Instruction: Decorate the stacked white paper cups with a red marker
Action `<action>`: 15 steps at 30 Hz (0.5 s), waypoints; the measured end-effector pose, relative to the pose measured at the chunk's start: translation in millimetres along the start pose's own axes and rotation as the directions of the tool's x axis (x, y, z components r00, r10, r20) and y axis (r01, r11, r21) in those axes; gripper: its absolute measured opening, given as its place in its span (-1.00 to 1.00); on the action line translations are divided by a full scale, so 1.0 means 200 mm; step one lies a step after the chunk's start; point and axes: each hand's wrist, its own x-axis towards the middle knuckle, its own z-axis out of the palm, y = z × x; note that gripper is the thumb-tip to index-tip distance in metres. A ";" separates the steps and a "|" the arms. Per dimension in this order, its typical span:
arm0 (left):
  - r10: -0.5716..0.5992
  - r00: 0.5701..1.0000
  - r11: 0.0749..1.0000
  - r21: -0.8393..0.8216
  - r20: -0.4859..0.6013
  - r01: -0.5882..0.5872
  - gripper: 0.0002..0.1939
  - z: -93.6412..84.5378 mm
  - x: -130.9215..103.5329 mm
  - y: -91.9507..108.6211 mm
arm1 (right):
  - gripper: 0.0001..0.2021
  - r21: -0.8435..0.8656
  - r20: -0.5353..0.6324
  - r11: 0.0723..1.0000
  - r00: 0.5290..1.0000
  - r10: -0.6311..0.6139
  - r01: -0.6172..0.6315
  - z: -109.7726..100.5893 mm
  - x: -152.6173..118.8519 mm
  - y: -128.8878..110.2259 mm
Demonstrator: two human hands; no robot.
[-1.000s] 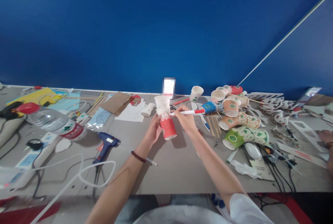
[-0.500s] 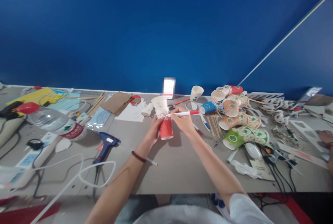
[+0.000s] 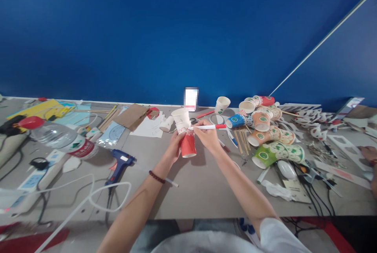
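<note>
My left hand (image 3: 174, 147) is wrapped round a red-and-white paper cup (image 3: 188, 146), whose red end points down toward me. A white paper cup (image 3: 180, 116) joins its upper end. In my right hand (image 3: 205, 132) is a white marker with a red end (image 3: 210, 127); its tip meets the white part of the held cup, where thin red lines show. Behind the hands stands a phone (image 3: 191, 99) with its screen blurred out. Another white cup (image 3: 222, 105) stands a little to the right of it.
Stacked coloured cups (image 3: 266, 155) and thin wooden sticks (image 3: 244, 142) lie on the right. To the left are a blue glue gun (image 3: 119, 166), a large bottle (image 3: 64, 139) and a power strip (image 3: 35, 182). Another person's hand (image 3: 368, 153) shows at the far right edge.
</note>
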 end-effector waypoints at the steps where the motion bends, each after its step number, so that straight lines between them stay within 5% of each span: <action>1: 0.005 1.000 1.000 0.003 0.004 -0.005 -0.50 0.00 0.00 0.00 | -0.92 0.000 -0.005 1.000 1.000 -0.003 0.003 0.00 0.00 0.00; 15: 0.007 1.000 1.000 0.004 0.019 -0.008 -0.51 -0.01 0.00 0.00 | -0.92 0.047 -0.044 0.998 0.999 0.030 -0.028 0.00 0.00 -0.02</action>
